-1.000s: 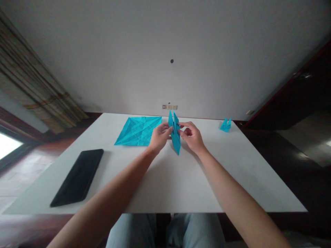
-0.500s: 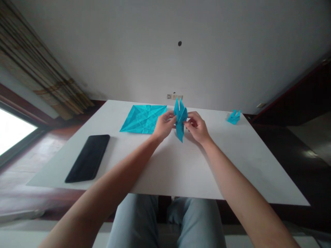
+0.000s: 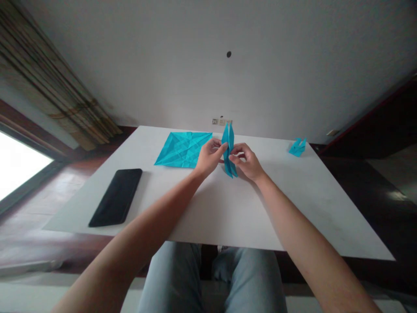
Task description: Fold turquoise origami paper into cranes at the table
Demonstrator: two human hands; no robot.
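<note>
Between my hands, upright above the white table, is a folded blue paper with two long points at its top and two at its bottom. My left hand pinches its left side, thumb in front and fingers partly behind. On the other side, my right hand grips the right flap between thumb and curled fingers. A creased blue sheet lies flat just left of my left hand, which covers its right corner.
A black phone-like slab lies at the table's left. Near the far right corner sits a small folded blue paper figure. Behind the table rises a grey wall with sockets, and a curtain hangs at the left.
The folded paper has turned in my hands: its front face has narrowed, and its lower end now shows two separate tips. The whole view has shifted slightly.
</note>
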